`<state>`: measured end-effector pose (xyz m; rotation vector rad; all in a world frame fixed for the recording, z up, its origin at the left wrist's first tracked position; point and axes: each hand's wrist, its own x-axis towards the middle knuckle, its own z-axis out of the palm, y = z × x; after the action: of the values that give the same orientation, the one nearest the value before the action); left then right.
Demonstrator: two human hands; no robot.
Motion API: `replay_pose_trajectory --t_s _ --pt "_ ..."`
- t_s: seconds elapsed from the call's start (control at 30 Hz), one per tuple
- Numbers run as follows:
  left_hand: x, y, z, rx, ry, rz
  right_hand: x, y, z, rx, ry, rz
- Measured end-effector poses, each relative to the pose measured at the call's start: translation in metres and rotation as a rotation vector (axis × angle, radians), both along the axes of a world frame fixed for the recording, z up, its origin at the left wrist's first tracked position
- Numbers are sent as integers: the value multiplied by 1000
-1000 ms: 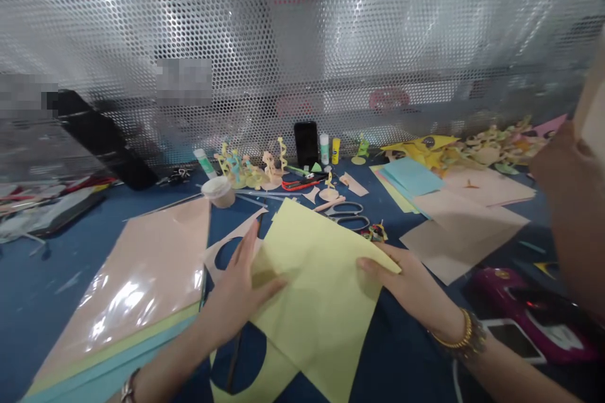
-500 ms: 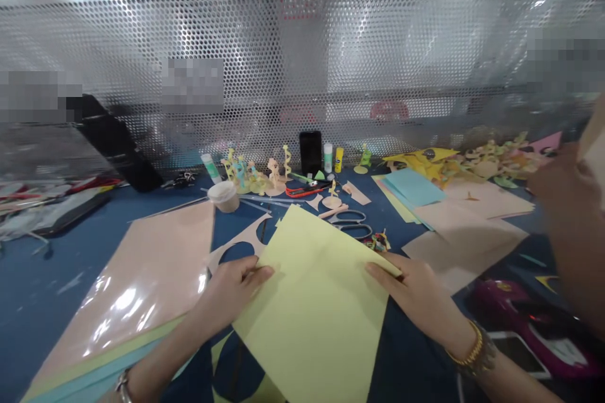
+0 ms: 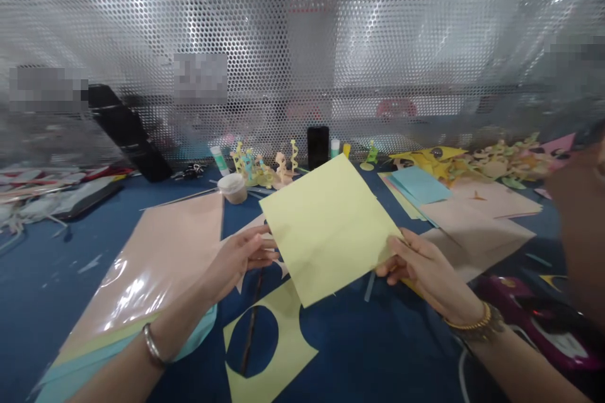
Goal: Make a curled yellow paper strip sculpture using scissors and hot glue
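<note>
A sheet of pale yellow paper (image 3: 331,227) is tilted up above the table. My right hand (image 3: 418,261) pinches its right corner between thumb and fingers. Beside the sheet's left edge is my left hand (image 3: 243,258), its fingers stretched out and apart; whether the fingertips touch the paper I cannot tell. Under the sheet, a yellow paper offcut (image 3: 288,334) with a round hole lies on the blue table. Part of a pinkish offcut (image 3: 253,223) shows behind my left hand. Something orange-yellow peeks out below my right hand, too hidden to name.
To the left lies a glossy sleeve of pink paper (image 3: 184,233). A white tub (image 3: 232,187), small paper figures (image 3: 258,167) and a phone (image 3: 318,146) stand behind. Blue paper (image 3: 420,184) and pink sheets (image 3: 477,242) lie right, near a purple device (image 3: 534,321). A person's arm shows far right.
The yellow sheet has turned and been raised, uncovering the yellow offcut below and covering the scissors behind. My left hand has let go of its edge; my right hand keeps its pinch.
</note>
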<state>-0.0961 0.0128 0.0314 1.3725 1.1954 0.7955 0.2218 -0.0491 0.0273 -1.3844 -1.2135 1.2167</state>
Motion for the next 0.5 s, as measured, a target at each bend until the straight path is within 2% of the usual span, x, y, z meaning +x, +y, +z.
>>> replay_pose_trajectory --t_s 0.2,0.37,0.5 --pt "10 -11 -4 -60 3 -12 -8 -3 -2 -55 171 89" --pt "8 -10 -6 -44 -3 35 -5 -2 -5 -3 -136 138" --pt "6 -10 -5 -32 1 47 -2 -1 -5 12 -289 129"
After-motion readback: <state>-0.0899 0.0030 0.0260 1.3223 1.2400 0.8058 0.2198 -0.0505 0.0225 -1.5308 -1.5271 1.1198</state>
